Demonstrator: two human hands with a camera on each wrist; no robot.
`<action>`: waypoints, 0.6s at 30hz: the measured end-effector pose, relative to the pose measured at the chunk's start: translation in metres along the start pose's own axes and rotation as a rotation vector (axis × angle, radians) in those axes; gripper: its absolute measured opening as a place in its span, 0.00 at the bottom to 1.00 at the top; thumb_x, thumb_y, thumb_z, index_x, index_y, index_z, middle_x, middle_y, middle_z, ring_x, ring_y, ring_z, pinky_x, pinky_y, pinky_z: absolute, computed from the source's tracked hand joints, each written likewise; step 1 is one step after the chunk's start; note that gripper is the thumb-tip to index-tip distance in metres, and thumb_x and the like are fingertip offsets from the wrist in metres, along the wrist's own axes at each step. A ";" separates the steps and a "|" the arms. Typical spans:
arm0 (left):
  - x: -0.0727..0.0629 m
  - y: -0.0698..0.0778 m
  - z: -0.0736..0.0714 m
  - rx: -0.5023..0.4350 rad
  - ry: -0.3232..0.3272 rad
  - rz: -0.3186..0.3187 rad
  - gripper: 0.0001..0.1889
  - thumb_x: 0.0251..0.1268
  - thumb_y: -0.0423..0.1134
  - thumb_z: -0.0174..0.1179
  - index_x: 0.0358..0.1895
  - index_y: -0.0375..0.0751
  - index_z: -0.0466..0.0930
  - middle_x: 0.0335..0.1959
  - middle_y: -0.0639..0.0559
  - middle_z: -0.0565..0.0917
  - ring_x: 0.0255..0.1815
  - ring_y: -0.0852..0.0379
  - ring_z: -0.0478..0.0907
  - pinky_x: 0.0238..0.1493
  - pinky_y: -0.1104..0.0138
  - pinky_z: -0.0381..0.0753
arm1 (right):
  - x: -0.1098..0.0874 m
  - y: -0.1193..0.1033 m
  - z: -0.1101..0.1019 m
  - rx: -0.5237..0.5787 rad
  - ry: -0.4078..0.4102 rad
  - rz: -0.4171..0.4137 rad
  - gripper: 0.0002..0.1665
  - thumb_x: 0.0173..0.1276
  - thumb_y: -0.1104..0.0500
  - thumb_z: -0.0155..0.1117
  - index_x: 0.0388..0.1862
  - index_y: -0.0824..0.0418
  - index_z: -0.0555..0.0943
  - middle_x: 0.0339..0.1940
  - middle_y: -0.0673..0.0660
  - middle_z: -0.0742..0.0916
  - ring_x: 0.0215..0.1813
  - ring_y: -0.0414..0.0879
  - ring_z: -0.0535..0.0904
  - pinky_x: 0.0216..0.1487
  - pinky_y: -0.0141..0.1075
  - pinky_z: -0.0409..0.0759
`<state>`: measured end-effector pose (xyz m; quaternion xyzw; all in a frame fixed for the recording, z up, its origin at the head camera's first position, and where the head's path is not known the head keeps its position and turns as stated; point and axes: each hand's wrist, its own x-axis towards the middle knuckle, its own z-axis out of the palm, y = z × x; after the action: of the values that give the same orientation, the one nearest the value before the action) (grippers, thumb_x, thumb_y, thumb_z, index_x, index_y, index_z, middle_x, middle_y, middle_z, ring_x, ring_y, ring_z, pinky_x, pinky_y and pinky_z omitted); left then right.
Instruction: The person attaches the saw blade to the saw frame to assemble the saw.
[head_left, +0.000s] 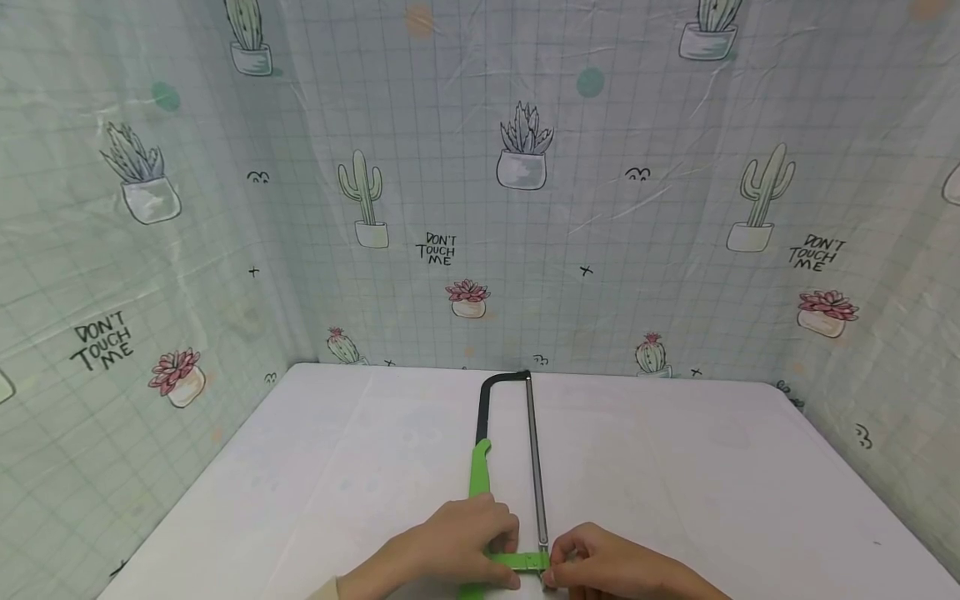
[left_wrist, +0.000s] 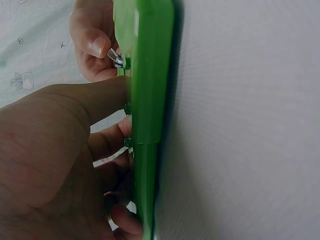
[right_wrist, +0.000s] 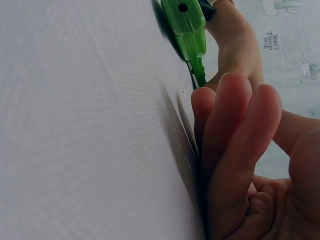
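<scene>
A hacksaw (head_left: 480, 471) lies flat on the white table, its black bow (head_left: 483, 408) pointing away from me and its blade (head_left: 536, 467) along the right side. My left hand (head_left: 461, 542) grips the green frame by the handle end, thumb and fingers spread around the crosspiece. At the blade's near end, my right hand (head_left: 607, 565) pinches a small metal piece that looks like a wing nut (left_wrist: 116, 57), below the green crosspiece (head_left: 525, 562). The right fingers hide most of that piece. In the right wrist view, the toothed blade (right_wrist: 186, 122) shows beside the curled fingers.
The white table (head_left: 675, 467) stretches out on both sides of the hacksaw. A cactus-print curtain (head_left: 465, 192) hangs behind the table and along its left and right sides.
</scene>
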<state>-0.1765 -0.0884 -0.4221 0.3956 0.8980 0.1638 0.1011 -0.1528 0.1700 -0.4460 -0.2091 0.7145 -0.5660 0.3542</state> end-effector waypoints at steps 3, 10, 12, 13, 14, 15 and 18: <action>0.000 0.000 0.001 -0.003 0.001 0.000 0.15 0.56 0.62 0.72 0.31 0.61 0.78 0.27 0.72 0.72 0.33 0.73 0.64 0.31 0.75 0.68 | 0.000 0.000 0.000 0.002 -0.002 0.006 0.14 0.73 0.53 0.60 0.37 0.64 0.82 0.19 0.45 0.78 0.19 0.34 0.67 0.20 0.26 0.64; 0.000 -0.001 0.001 -0.009 -0.002 -0.008 0.15 0.57 0.62 0.72 0.31 0.62 0.78 0.27 0.72 0.72 0.33 0.73 0.64 0.31 0.75 0.68 | -0.001 -0.002 0.000 -0.018 0.006 0.015 0.13 0.73 0.53 0.60 0.37 0.62 0.82 0.19 0.45 0.78 0.20 0.34 0.67 0.20 0.27 0.64; 0.000 -0.001 0.002 -0.007 0.000 -0.007 0.15 0.57 0.62 0.72 0.31 0.62 0.78 0.27 0.72 0.72 0.33 0.73 0.64 0.31 0.75 0.67 | -0.001 -0.002 0.000 -0.016 0.005 0.015 0.13 0.73 0.53 0.60 0.37 0.62 0.82 0.19 0.45 0.78 0.20 0.34 0.67 0.20 0.27 0.65; 0.000 -0.001 0.002 -0.006 0.001 -0.006 0.15 0.56 0.62 0.72 0.31 0.62 0.78 0.27 0.72 0.71 0.33 0.73 0.64 0.31 0.75 0.67 | -0.001 -0.002 0.000 -0.015 0.004 0.014 0.13 0.73 0.53 0.60 0.37 0.62 0.82 0.19 0.45 0.78 0.20 0.34 0.67 0.20 0.27 0.65; 0.000 -0.001 0.002 -0.005 0.003 -0.005 0.15 0.56 0.62 0.72 0.31 0.62 0.78 0.27 0.72 0.71 0.33 0.73 0.64 0.31 0.76 0.67 | -0.001 -0.002 0.000 -0.011 0.002 0.013 0.13 0.73 0.53 0.60 0.37 0.62 0.82 0.19 0.45 0.78 0.20 0.34 0.67 0.20 0.27 0.65; 0.000 -0.001 0.002 -0.004 0.004 -0.005 0.15 0.56 0.62 0.72 0.30 0.62 0.78 0.27 0.72 0.71 0.33 0.73 0.64 0.31 0.76 0.67 | -0.001 -0.002 0.000 -0.009 0.002 0.011 0.13 0.73 0.53 0.60 0.36 0.63 0.82 0.19 0.45 0.78 0.20 0.34 0.67 0.20 0.27 0.65; 0.001 -0.001 0.002 -0.002 0.007 -0.003 0.15 0.56 0.62 0.72 0.30 0.62 0.78 0.27 0.72 0.71 0.33 0.73 0.64 0.31 0.76 0.67 | -0.001 -0.003 0.000 -0.005 0.000 0.010 0.13 0.73 0.53 0.60 0.36 0.63 0.82 0.19 0.45 0.78 0.20 0.34 0.67 0.20 0.26 0.65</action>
<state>-0.1771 -0.0882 -0.4241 0.3935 0.8989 0.1657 0.0987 -0.1524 0.1694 -0.4431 -0.2066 0.7169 -0.5624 0.3566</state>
